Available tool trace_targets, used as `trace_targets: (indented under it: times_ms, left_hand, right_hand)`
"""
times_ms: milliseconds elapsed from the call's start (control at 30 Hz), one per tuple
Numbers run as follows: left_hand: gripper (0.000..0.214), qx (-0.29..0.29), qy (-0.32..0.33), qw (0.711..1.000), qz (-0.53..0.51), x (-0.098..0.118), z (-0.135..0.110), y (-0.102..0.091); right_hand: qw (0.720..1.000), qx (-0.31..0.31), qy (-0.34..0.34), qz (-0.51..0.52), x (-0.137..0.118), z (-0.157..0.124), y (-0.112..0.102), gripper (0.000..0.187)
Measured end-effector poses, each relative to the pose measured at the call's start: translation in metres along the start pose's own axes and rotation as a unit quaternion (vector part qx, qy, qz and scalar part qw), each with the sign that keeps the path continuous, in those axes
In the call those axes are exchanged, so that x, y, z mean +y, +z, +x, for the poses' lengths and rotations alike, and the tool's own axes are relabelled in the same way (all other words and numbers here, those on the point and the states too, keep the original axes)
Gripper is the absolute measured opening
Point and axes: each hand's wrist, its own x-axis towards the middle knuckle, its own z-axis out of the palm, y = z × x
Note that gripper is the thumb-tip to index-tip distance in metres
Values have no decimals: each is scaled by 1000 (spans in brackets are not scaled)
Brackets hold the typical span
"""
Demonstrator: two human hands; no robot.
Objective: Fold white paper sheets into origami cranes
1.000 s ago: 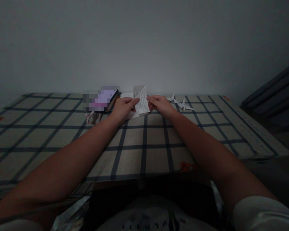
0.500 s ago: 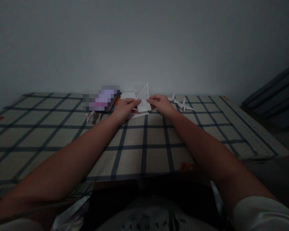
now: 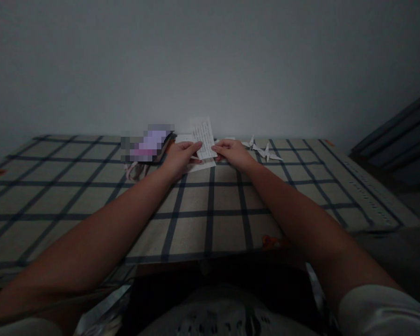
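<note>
A small sheet of printed paper (image 3: 203,137) is held up off the table between my two hands. My left hand (image 3: 180,156) pinches its left edge, thumb on the near face. At the lower right edge, my right hand (image 3: 233,151) grips it between thumb and fingers. More white paper (image 3: 202,166) lies flat on the cloth beneath the held sheet, partly covered by my left hand. Just right of my right hand sit folded white paper cranes (image 3: 267,153) with pointed wings.
A checked tablecloth (image 3: 192,196) covers the table, which meets a plain wall (image 3: 210,60). To the left of my hands lies a purple, blurred-out object (image 3: 149,144) with a pale strap (image 3: 136,171). Dark slatted material (image 3: 402,140) stands at the far right.
The held paper has turned, its top edge swinging leftward so that it now leans left. My hands have shifted only slightly, both still gripping the sheet.
</note>
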Motion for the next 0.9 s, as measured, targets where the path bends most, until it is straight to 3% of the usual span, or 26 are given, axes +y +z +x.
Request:
trace_targets:
  times_ms: [200,533,700,900]
  left_hand:
    - [33,-24,-10,1000,-3,-2,0,0]
    - [30,-8,4,999,50,6,-5,3]
    - [31,-13,8,998,58,4,-6,4]
    - [28,-62,-18,998,26,3,-4,3]
  right_hand:
    - [999,35,2,-20,-2,1,-2,17]
    - [997,-34,14,64,4,2,1,19]
    - [999,0,24,43,-1,0,2,11]
    - [1000,22,12,0,-6,-1,-1,16]
